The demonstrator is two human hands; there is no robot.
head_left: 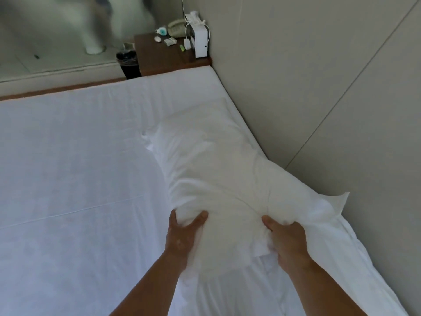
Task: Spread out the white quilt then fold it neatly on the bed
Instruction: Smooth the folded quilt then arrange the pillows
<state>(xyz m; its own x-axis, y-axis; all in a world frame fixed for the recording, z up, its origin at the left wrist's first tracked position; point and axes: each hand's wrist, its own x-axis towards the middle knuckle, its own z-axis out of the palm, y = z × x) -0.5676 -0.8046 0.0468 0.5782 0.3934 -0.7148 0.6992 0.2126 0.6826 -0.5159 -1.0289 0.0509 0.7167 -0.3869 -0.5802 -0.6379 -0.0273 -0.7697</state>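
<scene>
One wide-angle view looks from the person's head, forward and steeply down over both forearms onto the bed (68, 167). It sits close above the mattress and faces the far corner, where the wall (307, 76) meets a nightstand (159, 58).

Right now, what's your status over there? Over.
Left hand and right hand both gripping the bunched white quilt. Quilt not spread, lying along the wall. Bed otherwise bare.

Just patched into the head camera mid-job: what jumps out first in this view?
Both hands, left hand and right hand, grip a bunched white quilt lying along the bed's right side against the wall. At the far corner stands a dark nightstand cluttered with a phone and small items.
</scene>
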